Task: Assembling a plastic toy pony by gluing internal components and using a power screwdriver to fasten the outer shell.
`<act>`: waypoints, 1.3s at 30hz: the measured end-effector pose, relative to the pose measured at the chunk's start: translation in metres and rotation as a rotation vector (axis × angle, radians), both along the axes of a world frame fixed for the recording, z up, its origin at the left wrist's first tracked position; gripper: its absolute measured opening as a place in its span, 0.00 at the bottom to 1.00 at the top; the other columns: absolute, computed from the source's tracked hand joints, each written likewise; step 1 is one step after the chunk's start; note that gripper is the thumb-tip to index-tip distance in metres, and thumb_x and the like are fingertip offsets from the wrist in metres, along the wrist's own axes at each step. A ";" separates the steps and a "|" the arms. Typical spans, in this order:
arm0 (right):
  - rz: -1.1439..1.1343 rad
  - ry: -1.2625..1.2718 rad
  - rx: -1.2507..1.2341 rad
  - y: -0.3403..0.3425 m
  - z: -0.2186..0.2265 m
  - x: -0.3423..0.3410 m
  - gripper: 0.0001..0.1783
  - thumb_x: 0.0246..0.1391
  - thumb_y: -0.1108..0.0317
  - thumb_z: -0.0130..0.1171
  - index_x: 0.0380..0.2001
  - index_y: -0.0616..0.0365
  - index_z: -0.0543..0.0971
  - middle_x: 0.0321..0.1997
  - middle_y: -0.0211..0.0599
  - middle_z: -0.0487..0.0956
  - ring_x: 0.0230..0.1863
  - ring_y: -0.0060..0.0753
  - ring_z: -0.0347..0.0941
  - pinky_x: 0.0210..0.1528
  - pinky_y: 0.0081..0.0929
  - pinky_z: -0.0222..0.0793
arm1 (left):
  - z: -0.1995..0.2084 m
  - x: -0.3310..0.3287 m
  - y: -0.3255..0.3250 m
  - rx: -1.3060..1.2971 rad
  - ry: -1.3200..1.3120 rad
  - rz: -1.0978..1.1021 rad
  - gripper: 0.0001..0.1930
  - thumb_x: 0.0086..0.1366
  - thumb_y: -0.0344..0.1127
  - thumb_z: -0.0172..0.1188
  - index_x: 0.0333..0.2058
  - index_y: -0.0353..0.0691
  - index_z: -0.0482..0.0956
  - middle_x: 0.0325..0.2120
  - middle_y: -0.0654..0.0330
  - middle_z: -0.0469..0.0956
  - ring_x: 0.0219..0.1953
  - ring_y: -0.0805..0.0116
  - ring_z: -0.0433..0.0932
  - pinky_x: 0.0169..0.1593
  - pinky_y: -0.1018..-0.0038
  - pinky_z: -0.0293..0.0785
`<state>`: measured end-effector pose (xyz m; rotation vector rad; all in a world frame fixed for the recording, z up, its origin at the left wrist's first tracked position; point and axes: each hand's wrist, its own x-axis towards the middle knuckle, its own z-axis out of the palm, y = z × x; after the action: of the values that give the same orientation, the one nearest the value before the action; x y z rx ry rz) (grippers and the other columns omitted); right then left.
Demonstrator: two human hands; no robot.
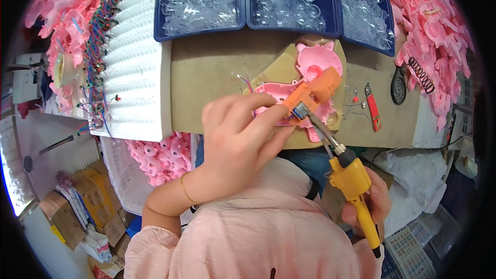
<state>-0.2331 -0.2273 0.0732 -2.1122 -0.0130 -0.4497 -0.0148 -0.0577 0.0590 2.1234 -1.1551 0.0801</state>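
Observation:
My left hand (238, 130) is closed, pinching an orange plastic part (325, 83) between fingers and thumb. A small dark, shiny component (299, 111) sits in the lower end of that part. In my right hand (380, 197) is a yellow soldering gun (352, 180), its metal tip touching or very near the component. Beneath the orange part, a pink plastic shell (316, 58) shaped like an animal rests in a tan fixture (279, 70). Thin coloured wires (243, 79) stick out at the shell's left side. My left hand and the orange part hide some of the shell.
Blue bins (243, 0) of clear plastic pieces line the back. At left stands a white ridged tray (137, 67) with wired components (98, 46) along its edge. Pink shells (431, 26) pile up on both sides. A red cutter (373, 111) and a black spring (421, 75) lie right.

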 end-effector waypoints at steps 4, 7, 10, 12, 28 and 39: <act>-0.105 -0.099 0.115 -0.002 -0.014 -0.007 0.33 0.55 0.52 0.57 0.58 0.52 0.57 0.55 0.59 0.66 0.53 0.46 0.69 0.52 0.38 0.67 | -0.016 0.017 0.036 -0.153 0.189 0.148 0.21 0.48 0.33 0.66 0.41 0.38 0.72 0.38 0.57 0.71 0.41 0.62 0.69 0.44 0.68 0.63; -0.317 -0.112 0.167 0.008 -0.015 -0.009 0.33 0.55 0.51 0.57 0.56 0.54 0.58 0.56 0.54 0.66 0.52 0.45 0.69 0.54 0.39 0.66 | -0.020 0.025 0.038 -0.097 0.632 0.217 0.21 0.50 0.33 0.65 0.43 0.36 0.71 0.37 0.56 0.71 0.40 0.61 0.69 0.44 0.69 0.64; -0.376 -0.133 0.167 0.011 -0.014 -0.003 0.33 0.54 0.50 0.57 0.55 0.55 0.59 0.56 0.52 0.67 0.52 0.44 0.69 0.54 0.39 0.66 | -0.027 0.036 0.024 -0.150 0.585 0.141 0.13 0.53 0.33 0.63 0.37 0.37 0.76 0.37 0.59 0.73 0.41 0.64 0.69 0.45 0.71 0.65; -0.364 -0.143 0.173 0.013 -0.011 -0.004 0.33 0.54 0.49 0.57 0.55 0.55 0.59 0.55 0.51 0.67 0.52 0.44 0.69 0.54 0.38 0.66 | -0.029 0.045 0.015 -0.202 0.529 0.081 0.05 0.55 0.31 0.62 0.30 0.37 0.79 0.33 0.61 0.76 0.39 0.66 0.71 0.43 0.73 0.66; -0.355 -0.173 0.349 0.015 -0.025 -0.021 0.33 0.51 0.52 0.62 0.55 0.54 0.61 0.54 0.53 0.69 0.52 0.43 0.70 0.53 0.38 0.67 | -0.001 -0.007 -0.010 0.059 0.052 -0.045 0.08 0.48 0.32 0.66 0.30 0.47 0.81 0.27 0.69 0.75 0.33 0.67 0.70 0.40 0.70 0.59; -0.186 0.124 0.503 0.021 -0.018 -0.033 0.35 0.53 0.58 0.61 0.60 0.52 0.56 0.57 0.60 0.63 0.54 0.45 0.68 0.52 0.37 0.68 | 0.004 -0.008 -0.013 0.109 0.133 -0.062 0.05 0.49 0.29 0.64 0.27 0.44 0.80 0.29 0.65 0.74 0.36 0.66 0.67 0.42 0.71 0.58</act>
<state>-0.2662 -0.2063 0.0552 -1.6458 0.3376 -0.3825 -0.0224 -0.0709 0.0633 2.1492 -1.1686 -0.1537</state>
